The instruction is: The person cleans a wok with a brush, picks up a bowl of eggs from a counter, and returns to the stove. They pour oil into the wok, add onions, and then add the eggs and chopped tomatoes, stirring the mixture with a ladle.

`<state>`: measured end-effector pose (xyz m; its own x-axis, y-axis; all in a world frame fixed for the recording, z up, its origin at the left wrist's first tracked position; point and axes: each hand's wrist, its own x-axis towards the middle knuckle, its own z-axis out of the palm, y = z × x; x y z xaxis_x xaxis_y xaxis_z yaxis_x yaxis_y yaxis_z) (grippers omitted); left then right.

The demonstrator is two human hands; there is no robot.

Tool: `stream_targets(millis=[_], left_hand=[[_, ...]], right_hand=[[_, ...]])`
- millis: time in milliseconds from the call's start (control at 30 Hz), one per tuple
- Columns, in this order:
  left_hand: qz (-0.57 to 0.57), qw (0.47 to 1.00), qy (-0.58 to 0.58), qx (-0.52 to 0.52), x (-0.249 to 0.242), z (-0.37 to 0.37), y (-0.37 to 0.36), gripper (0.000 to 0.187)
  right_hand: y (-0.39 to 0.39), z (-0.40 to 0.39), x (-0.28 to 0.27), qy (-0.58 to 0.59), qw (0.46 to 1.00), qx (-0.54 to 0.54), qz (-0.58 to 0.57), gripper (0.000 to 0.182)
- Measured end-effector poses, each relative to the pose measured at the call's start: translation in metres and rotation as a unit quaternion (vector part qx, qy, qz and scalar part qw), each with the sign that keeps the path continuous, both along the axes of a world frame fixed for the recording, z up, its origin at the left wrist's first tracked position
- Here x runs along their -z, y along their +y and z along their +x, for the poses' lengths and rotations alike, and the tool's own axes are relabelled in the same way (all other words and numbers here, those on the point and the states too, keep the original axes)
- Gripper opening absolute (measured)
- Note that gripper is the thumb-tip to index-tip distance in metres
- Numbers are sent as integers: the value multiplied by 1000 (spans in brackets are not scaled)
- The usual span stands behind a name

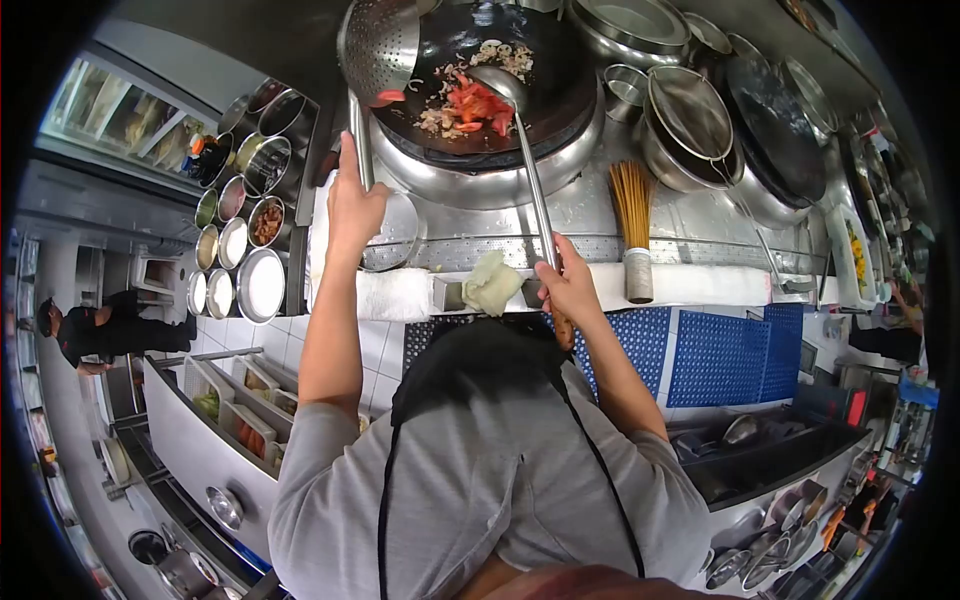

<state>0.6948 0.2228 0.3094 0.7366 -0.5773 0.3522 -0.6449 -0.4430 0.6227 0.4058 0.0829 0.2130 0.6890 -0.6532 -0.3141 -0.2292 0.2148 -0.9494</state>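
Observation:
My left hand (357,200) is wrapped round the handle of a perforated strainer (378,50), its index finger stretched along the handle. The strainer is tilted over the left side of a black wok (450,30), with a red piece at its lower edge. In my right hand (568,285) is the long handle of a metal ladle (500,84), whose bowl rests in the wok beside red pieces (475,106) and browned bits. Below the wok, a crumpled pale cloth (492,284) lies at the counter's front edge, left of my right hand.
A bamboo brush (632,230) stands right of the ladle handle. Metal seasoning containers (262,283) are at the left. A fine strainer (690,112) sits over a pot on the right. An open drawer (215,430) is at lower left. Another person (120,325) stands at far left.

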Motion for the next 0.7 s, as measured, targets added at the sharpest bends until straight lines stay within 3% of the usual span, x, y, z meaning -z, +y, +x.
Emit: stream_targets(millis=[33, 100, 133, 267, 367, 533, 567, 700], left_hand=[[-28, 999, -28, 8, 2, 5, 2, 84], [-59, 974, 220, 1, -11, 0, 14, 84], [-81, 963, 256, 3, -18, -4, 17, 84], [-150, 950, 273, 16, 6, 5, 32, 83], [-178, 944, 277, 20, 17, 7, 47, 84], [-237, 885, 401, 31, 3, -20, 108, 83], [-242, 871, 427, 33, 9, -24, 124, 83], [-253, 815, 522, 13, 43, -51, 178, 86]], right_hand=[[-1, 1, -1, 5, 1000, -8, -14, 54], [-3, 3, -8, 16, 998, -29, -45, 49], [-4, 5, -10, 10, 998, -25, -54, 48], [-4, 7, -29, 16, 993, -43, -112, 42], [-4, -7, -50, 13, 998, -32, -48, 42], [-30, -45, -116, 110, 987, -108, 39, 45], [-37, -41, -123, 162, 982, -101, 14, 46], [-79, 13, -103, 159, 956, -124, -212, 41]])
